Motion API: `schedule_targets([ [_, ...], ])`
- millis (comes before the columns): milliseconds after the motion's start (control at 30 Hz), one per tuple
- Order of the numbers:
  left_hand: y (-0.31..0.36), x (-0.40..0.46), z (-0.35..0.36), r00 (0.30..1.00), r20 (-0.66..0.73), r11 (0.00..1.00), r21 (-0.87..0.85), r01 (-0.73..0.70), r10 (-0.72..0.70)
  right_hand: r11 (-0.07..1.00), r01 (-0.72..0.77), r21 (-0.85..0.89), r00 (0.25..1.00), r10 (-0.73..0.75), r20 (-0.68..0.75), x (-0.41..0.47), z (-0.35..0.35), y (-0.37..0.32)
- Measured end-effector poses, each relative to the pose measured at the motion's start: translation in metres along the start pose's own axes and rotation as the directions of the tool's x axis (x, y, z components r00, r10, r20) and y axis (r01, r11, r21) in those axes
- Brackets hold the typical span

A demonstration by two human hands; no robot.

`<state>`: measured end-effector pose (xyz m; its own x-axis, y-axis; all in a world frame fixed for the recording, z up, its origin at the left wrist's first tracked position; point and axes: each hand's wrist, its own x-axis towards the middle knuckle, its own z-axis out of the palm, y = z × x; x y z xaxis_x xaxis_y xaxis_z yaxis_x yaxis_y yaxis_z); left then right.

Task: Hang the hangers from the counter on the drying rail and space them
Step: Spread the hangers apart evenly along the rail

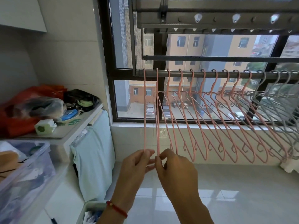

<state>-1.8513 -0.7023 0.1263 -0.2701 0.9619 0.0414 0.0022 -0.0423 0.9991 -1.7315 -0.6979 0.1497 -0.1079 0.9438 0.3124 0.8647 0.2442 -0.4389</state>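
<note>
A dark drying rail [194,73] runs across the window. Several pink hangers [215,110] hang along it, and several grey hangers [275,94] hang at the right end. My left hand [137,165] pinches the bottom of the leftmost pink hanger [144,110]. My right hand [174,168] pinches the bottom of the second pink hanger [157,110]. Both of these hangers hang straight down from the rail, a small gap apart. A red bracelet [116,209] is on my left wrist.
A white counter [234,183] lies below the window. On the left, a shelf [77,126] carries bags and small items, a pale cloth [95,151] hangs under it, and a clear plastic bin [24,172] stands at the near left. A folded rack [210,18] is overhead.
</note>
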Motion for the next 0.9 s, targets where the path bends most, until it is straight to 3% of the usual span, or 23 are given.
schedule_targets([
  [200,0.002,-0.002,-0.001,1.0,-0.003,0.999,-0.041,0.016,-0.016,0.999,-0.003,-0.034,1.0,0.002,-0.023,-0.002,-0.001,0.001],
  [367,0.004,0.0,-0.003,0.997,-0.005,0.994,-0.078,0.081,-0.082,0.996,-0.05,0.078,0.972,0.066,-0.226,-0.002,-0.008,0.007],
  [467,0.004,-0.002,-0.006,0.999,-0.03,0.999,-0.026,0.043,-0.044,0.996,-0.077,0.049,0.951,0.088,-0.295,0.003,-0.016,0.014],
  [667,0.005,-0.004,-0.012,0.994,-0.104,0.995,0.099,-0.017,0.027,0.974,-0.146,-0.171,0.986,0.128,-0.111,0.01,-0.02,0.021],
  [900,0.007,-0.005,-0.013,0.991,-0.123,0.991,0.132,-0.032,0.049,0.965,-0.139,-0.222,0.99,0.133,-0.042,0.013,-0.013,0.02],
])
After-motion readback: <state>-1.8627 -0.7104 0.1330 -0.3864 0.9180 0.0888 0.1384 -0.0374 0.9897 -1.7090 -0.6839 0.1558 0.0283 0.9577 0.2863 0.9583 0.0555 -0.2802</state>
